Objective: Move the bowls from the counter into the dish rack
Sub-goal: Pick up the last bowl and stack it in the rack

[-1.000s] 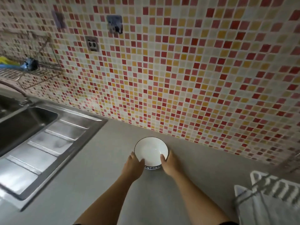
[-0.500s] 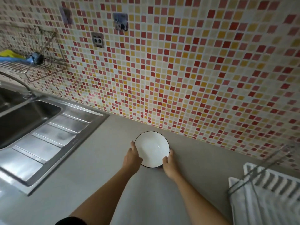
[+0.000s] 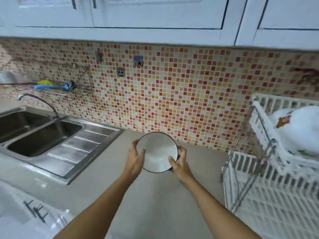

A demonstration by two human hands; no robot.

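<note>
A white bowl (image 3: 156, 151) with a thin dark rim is held up off the grey counter (image 3: 107, 173) and tilted toward me. My left hand (image 3: 135, 158) grips its left edge, thumb inside the rim. My right hand (image 3: 179, 161) holds its right edge, thumb over the rim as well. The white two-tier dish rack (image 3: 269, 192) stands at the right; its upper shelf carries white dishes (image 3: 296, 128), one with a brown pattern.
A steel double sink (image 3: 39, 133) with a ribbed drainboard and a curved tap lies to the left. A wire wall shelf (image 3: 57, 90) holds blue and yellow items. White wall cabinets (image 3: 155, 14) hang above the mosaic tiles.
The bowl has been lifted off the counter and tipped toward me, both hands still on it. The view has risen, so the cabinets and the dish rack now show.
</note>
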